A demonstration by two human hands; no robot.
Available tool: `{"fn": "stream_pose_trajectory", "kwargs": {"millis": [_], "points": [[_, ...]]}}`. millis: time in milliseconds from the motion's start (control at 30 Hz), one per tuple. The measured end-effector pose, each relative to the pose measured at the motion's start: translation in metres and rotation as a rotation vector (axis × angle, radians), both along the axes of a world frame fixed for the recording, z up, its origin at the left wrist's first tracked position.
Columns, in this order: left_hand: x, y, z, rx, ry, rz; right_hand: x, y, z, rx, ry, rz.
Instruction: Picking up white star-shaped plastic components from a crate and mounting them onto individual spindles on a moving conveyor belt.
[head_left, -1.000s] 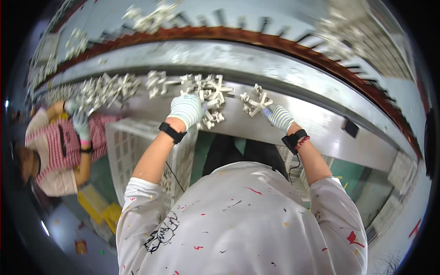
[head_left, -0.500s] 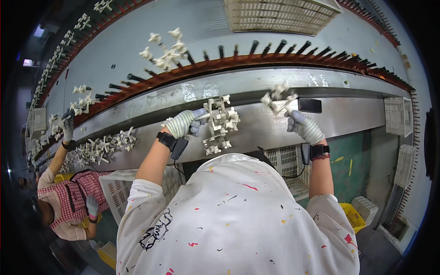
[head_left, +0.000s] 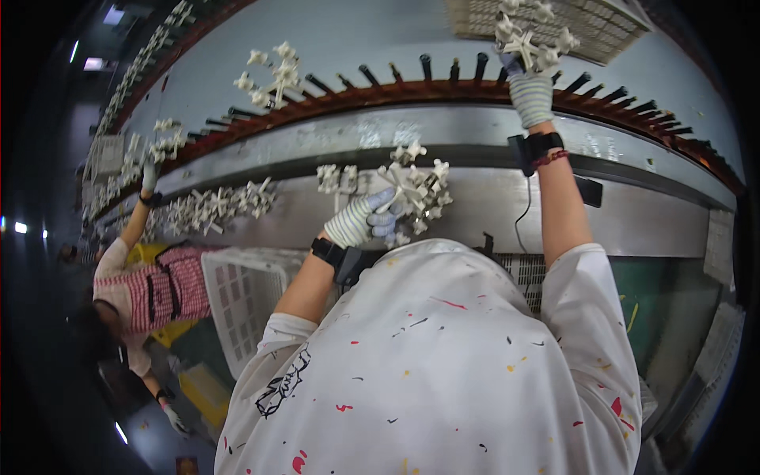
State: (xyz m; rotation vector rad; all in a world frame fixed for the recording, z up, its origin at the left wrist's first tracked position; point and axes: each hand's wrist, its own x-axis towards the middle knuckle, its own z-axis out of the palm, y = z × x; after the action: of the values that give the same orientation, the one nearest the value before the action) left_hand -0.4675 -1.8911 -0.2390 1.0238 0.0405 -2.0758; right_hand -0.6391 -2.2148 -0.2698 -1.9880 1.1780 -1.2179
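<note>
My gloved left hand [head_left: 362, 222] is closed on a white star-shaped branched piece [head_left: 408, 188] with knobbed arm ends, held over the metal bench. More white knobbed parts [head_left: 338, 179] are just beyond it, and where one piece ends and another begins is hard to tell. My gloved right hand [head_left: 529, 93] is stretched far forward above the row of dark pegs. Its fingers, partly hidden, are closed on another white branched piece [head_left: 532, 49]. Farther left, a similar white branched piece [head_left: 277, 77] stands at the peg row.
Dark upright pegs line a curved reddish rail [head_left: 443, 92] behind the metal bench [head_left: 491, 202]. A black phone-like slab [head_left: 589, 191] lies beside my right forearm. White parts [head_left: 210, 210] are heaped at left, near a co-worker in a checked apron [head_left: 170, 293]. A white crate [head_left: 237, 301] stands below.
My right hand has moved forward from above the bench to over the pegs, carrying a white branched piece. My left hand has shifted among the white parts, and the view has turned slightly.
</note>
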Motion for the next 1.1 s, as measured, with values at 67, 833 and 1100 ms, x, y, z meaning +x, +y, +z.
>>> {"fn": "stream_pose_trajectory", "kwargs": {"millis": [67, 833, 1100], "points": [[0.012, 0.018, 0.007, 0.000, -0.106, 0.034, 0.018, 0.003, -0.012, 0.143, 0.021, 0.045], [0.014, -0.152, 0.029, -0.935, -1.932, -0.289, 0.087, 0.197, -0.124, -0.328, 1.443, 1.029], [-0.080, -0.283, 0.045, -0.748, -0.511, 0.245, -0.036, 0.115, -0.068, 0.435, 0.859, 0.364]]}}
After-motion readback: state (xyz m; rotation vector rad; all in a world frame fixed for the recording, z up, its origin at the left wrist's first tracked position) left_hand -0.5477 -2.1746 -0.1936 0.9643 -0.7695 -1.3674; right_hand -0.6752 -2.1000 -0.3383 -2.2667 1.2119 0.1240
